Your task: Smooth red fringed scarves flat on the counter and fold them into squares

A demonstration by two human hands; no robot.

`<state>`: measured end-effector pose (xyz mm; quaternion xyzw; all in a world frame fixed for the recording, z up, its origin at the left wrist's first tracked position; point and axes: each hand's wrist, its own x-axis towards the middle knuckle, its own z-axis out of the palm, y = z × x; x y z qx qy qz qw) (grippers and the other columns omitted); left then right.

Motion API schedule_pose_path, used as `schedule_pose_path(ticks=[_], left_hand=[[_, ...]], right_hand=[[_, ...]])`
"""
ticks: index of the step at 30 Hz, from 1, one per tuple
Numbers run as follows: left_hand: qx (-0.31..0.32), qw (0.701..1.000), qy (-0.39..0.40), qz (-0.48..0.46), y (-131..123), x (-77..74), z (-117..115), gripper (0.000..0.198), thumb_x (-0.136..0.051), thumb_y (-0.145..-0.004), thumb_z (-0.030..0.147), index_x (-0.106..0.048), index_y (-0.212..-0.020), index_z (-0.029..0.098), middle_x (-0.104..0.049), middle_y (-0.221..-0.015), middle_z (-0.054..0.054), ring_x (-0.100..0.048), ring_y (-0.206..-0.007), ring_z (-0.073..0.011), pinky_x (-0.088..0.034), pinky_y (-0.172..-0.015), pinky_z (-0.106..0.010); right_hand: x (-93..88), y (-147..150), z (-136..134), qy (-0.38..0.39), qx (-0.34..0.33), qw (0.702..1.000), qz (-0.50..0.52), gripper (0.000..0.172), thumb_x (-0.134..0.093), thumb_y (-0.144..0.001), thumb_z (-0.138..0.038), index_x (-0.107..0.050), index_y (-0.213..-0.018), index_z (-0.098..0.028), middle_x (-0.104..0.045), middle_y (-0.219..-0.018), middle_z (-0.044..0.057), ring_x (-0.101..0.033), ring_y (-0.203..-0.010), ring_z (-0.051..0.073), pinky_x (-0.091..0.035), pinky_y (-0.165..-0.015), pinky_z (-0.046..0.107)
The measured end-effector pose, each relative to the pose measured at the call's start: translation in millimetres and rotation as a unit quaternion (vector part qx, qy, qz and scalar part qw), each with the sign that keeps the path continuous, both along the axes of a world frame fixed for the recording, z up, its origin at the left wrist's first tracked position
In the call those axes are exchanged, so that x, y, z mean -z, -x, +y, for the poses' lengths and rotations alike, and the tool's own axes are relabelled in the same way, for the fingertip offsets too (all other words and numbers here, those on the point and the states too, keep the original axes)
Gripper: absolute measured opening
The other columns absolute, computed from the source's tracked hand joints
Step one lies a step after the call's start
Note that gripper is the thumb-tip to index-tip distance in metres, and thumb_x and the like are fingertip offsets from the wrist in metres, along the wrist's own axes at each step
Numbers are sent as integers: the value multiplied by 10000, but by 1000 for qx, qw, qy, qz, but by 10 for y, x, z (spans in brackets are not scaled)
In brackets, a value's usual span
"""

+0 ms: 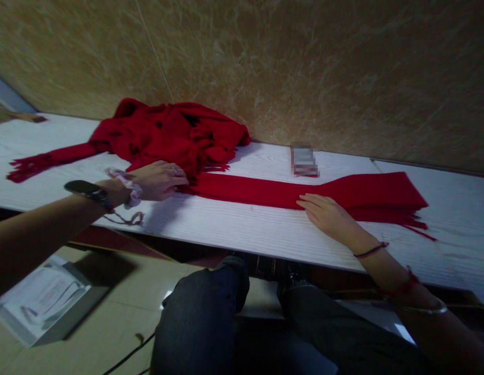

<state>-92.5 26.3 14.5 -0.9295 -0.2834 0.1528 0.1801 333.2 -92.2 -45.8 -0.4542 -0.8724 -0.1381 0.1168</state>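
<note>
A long red scarf [245,188], folded into a narrow strip, lies along the white table. Its right part [378,195] spreads wider, with layered edges and fringe. At the strip's left end, my left hand [160,181] is closed on the fabric, fingers bent down and fingertips partly hidden. My right hand [330,216] rests on the near edge of the strip, its fingers stretched out and lying flat. Just behind my left hand, a loose heap of red scarves [167,130] lies crumpled, one fringed end reaching out to the left.
A small blurred card or packet [303,160] lies behind the strip. The white table [234,226] backs onto a marbled wall [284,67]. Below on the floor, a grey box [42,297] with papers stands at the left, and a dark cable [128,354] runs near my legs.
</note>
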Motion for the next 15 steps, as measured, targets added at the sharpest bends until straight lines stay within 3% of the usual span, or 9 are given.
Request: schedule_pose_path(ticks=[5, 8, 12, 15], left_hand=[[-8, 999, -43, 16, 270, -62, 53, 286, -385, -760, 138, -631, -906, 140, -578, -1078, -85, -416, -1043, -216, -319, -885, -376], [-18, 998, -54, -6, 302, -114, 12, 310, -342, -774, 114, -637, -861, 145, -569, -1076, -87, -436, -1015, -211, -342, -867, -372], [13, 993, -80, -88, -35, -103, -83, 322, -320, -819, 187, -622, -924, 147, -540, -1083, -100, -465, -967, -217, -364, -846, -352], [43, 994, -17, -99, -313, -23, -97, 297, -348, -808, 189, -614, -937, 167, -566, -1039, -75, -494, -938, -197, -375, -830, -310]], right_hand=[[18, -14, 12, 3, -1, 1000, -4, 344, -364, -863, -152, -562, -1143, -121, -574, -1183, 107, -489, -1118, 215, -410, -911, 388], [32, -24, 20, 3, -1, 1000, -2, 344, -364, -864, -158, -562, -1144, -127, -572, -1187, 108, -486, -1121, 216, -412, -907, 390], [36, -24, 20, -2, 0, 1000, -4, 341, -360, -866, -156, -569, -1133, -124, -579, -1176, 115, -490, -1116, 221, -415, -903, 400], [27, -21, 14, -4, -2, 1000, -14, 340, -357, -866, -148, -572, -1127, -114, -581, -1173, 118, -485, -1124, 223, -411, -909, 399]])
